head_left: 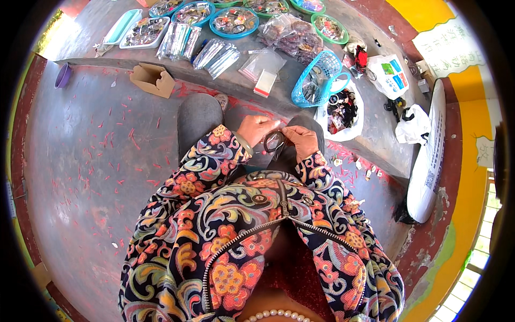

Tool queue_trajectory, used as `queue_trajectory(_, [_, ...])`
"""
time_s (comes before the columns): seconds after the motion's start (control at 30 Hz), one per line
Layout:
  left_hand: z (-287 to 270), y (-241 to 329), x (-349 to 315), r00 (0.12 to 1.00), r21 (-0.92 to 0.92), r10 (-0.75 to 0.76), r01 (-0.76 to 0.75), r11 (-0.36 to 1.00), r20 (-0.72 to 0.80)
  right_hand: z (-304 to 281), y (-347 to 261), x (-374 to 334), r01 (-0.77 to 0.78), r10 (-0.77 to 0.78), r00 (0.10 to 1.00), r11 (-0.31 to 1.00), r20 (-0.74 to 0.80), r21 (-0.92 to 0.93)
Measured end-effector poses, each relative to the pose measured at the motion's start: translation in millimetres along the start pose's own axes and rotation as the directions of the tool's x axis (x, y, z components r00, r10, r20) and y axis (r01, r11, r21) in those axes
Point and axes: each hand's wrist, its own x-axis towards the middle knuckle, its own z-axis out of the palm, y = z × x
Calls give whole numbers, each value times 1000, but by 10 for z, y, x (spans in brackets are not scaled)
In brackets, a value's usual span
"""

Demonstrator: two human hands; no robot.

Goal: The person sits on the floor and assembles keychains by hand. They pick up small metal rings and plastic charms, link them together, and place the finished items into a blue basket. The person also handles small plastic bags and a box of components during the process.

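My left hand [257, 130] and my right hand [301, 140] meet above my lap, fingers bent inward, their fingertips nearly touching. Between them hangs a dark loop that looks like a hair tie [266, 143], with what seems to be a clear plastic wrapper around its lower part. The thumb and forefinger of my right hand pinch the top of the loop. My left fingertips are closed close beside it; whatever they grip is too small to make out. Both arms wear patterned sleeves.
On the raised ledge ahead lie baskets of small goods [234, 21], bundled clear packets [179, 42], a blue basket [315, 80] and a white bag of dark items [343, 112]. A cardboard box [152, 80] stands left of my knees. Red scraps litter the floor.
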Motion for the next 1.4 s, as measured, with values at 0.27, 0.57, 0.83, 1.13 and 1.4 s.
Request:
queue_trajectory(0.27, [43,103,-48,990,-7,-66,67,998,125,-127,42,62,-39,52,995,987,-82,154])
queue_trajectory(0.57, [3,-18,57,986,-254,-125,94,963,-111,-49,117,58,-99,89,987,993,131,71])
queue_trajectory(0.83, [52,7,31,973,-294,-209,171,940,-100,-251,63,189,-28,29,1000,990,-3,135])
queue_trajectory(1.13, [102,-16,73,951,-124,-306,301,946,-30,-1001,-378,821,96,-126,964,986,-232,-138])
queue_trajectory(1.4, [99,-20,65,951,-151,-307,300,942,-25,-1217,-580,1842,-69,3,946,979,-323,-194])
